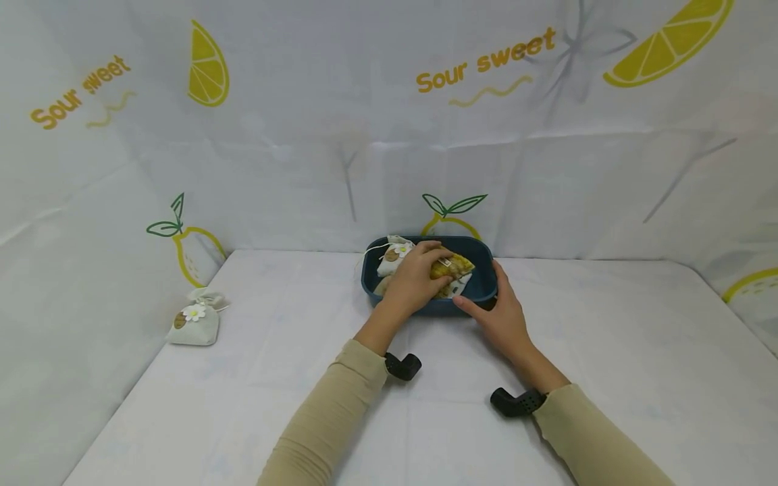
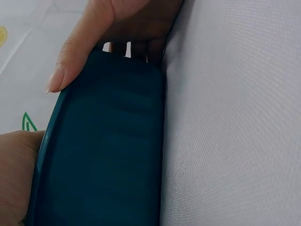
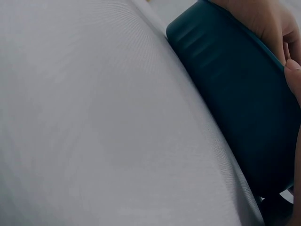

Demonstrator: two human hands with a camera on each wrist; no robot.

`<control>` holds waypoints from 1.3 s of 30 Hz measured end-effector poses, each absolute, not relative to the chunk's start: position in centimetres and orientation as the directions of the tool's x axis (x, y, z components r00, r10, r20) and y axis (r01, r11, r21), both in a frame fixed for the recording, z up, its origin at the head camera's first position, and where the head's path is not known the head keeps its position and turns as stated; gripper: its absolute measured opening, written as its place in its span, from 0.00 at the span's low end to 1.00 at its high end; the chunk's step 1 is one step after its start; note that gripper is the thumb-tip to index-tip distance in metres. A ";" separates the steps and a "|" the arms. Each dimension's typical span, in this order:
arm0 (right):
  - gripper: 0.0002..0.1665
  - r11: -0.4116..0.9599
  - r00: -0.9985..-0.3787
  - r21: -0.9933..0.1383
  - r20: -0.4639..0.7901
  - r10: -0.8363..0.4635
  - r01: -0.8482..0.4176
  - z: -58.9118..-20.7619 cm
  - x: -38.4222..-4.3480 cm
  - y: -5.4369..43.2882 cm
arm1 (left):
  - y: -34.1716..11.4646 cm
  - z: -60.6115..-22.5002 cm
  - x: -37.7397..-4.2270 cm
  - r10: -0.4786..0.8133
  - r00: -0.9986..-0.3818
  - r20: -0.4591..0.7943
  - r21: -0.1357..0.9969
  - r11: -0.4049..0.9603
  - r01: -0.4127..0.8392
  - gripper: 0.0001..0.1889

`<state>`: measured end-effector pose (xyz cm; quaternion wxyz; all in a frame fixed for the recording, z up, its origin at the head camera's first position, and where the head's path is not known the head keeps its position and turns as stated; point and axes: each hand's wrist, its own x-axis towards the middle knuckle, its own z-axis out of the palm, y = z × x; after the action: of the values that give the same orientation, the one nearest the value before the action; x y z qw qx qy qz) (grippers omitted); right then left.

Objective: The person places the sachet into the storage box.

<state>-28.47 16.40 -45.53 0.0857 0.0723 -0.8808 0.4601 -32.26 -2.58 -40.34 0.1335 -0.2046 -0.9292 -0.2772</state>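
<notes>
A dark blue rectangular basin stands at the far edge of the table, against the hanging cloth. My left hand reaches over its near rim and grips a yellow patterned pouch inside. Beside that hand a white drawstring pouch with a daisy lies in the basin's left part. My right hand holds the basin's near right corner, thumb on the near side and fingers round the end. Both wrist views show mostly the basin's outer wall; the pouches are hidden there.
Another white drawstring pouch with a daisy sits at the table's left edge. White cloth printed with lemons hangs behind and at the sides. Black curved devices are worn on both wrists.
</notes>
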 end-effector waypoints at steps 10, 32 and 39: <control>0.63 0.559 -0.974 -0.802 0.218 -0.055 -0.211 -45.5 -28.5 16.4 | -2.6 -40.3 -32.5 0.342 -0.892 0.297 0.473 0.759 0.448 0.22; 0.64 0.571 -0.979 -0.798 0.198 -0.053 -0.192 -45.5 -28.3 16.6 | -3.0 -40.0 -32.2 0.375 -0.881 0.290 0.487 0.734 0.473 0.19; 0.64 0.564 -0.977 -0.802 0.204 -0.057 -0.200 -45.5 -28.5 16.5 | -4.2 -37.7 -30.7 0.352 -0.873 0.339 0.491 0.725 0.483 0.20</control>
<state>-28.46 16.54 -45.46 0.0775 0.0727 -0.8808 0.4614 -30.70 -4.21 -37.70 0.1115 -0.2264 -0.9220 -0.2936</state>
